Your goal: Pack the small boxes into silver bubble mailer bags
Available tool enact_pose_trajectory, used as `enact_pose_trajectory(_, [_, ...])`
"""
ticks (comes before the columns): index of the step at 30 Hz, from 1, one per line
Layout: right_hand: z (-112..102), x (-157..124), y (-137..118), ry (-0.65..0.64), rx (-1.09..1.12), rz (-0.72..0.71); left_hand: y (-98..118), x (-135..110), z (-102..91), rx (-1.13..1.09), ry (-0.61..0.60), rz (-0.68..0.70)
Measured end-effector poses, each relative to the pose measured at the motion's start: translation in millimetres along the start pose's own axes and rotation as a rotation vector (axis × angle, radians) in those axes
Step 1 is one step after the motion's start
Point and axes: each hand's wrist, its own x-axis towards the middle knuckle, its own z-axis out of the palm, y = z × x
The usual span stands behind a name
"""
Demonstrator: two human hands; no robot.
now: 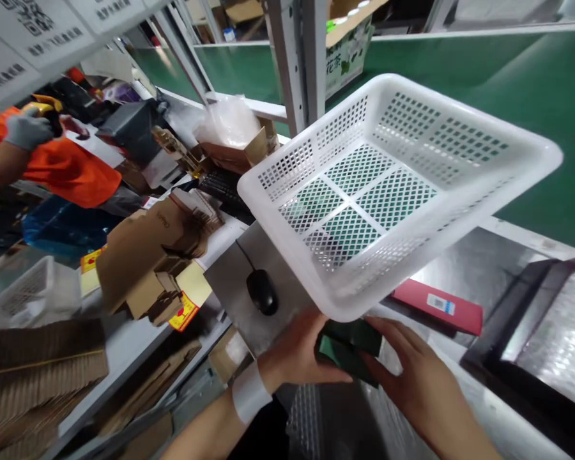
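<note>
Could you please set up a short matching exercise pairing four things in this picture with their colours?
Things:
1. basket
2. mouse
3. flat box
4. packet held by both hands

Colours:
a. dark green
b. black
c. white
d. red

Pairs: 1-c, 2-b, 3-d, 4-a

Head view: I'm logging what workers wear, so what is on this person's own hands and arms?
Both hands, left and right, are bare, without gloves. The left wrist carries a plain white band. No sleeves show on either forearm, and no rings or watch.
</note>
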Motion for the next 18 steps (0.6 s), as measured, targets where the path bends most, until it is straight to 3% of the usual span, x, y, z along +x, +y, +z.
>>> enact_pose_trajectory(4, [1,-8,2,-0.021,-0.016,0.011,-10,-1,-3.2,-0.066,-0.060,-0.013])
enact_pose_trajectory(7, [-11,-31,20,0.013,-0.015,0.218,-8,2,-5.1,-0.177,-0.104,-0.020])
enact_pose_trajectory(10, [-15,-56,41,-0.047,0.074,0.459,-4,2,-3.4,-0.266,-0.104,-0.045])
enact_pose_trajectory(14, [6,-63,42,-0.134,0.286,0.559,-7,-2,9.1,-0.340,-0.040,-0.094])
enact_pose_trajectory(18, [28,-54,24,-0.123,0.381,0.526,-18,-5,24.2,-0.366,0.000,-0.064])
